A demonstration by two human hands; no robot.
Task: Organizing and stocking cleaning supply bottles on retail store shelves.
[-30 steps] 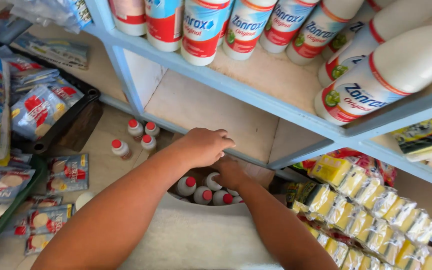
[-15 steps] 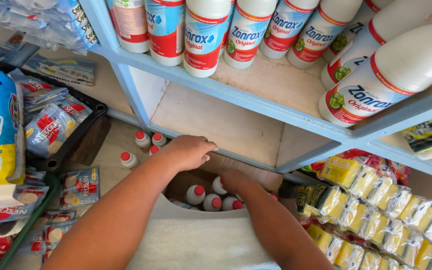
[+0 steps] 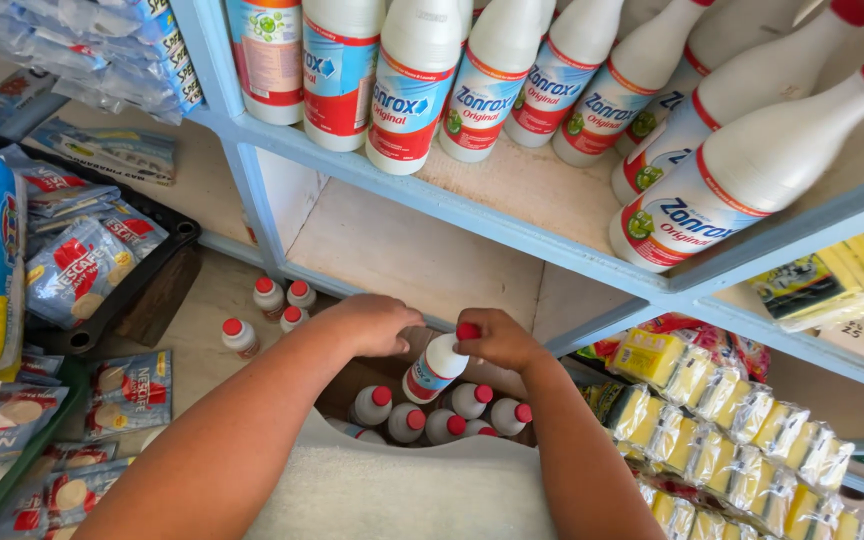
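Right hand (image 3: 497, 340) pinches the small white bottle (image 3: 432, 368) by its red cap; left hand (image 3: 377, 322), curled beside it, looks empty. Best lifted straight, clear of the bottles below (image 3: 452, 410).

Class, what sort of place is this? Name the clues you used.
Probably a small shop or its stockroom: a pale blue wooden shelf lined with large white red-capped bottles, strips of yellow packaged sponges, and the right hand lifting a small white bottle.
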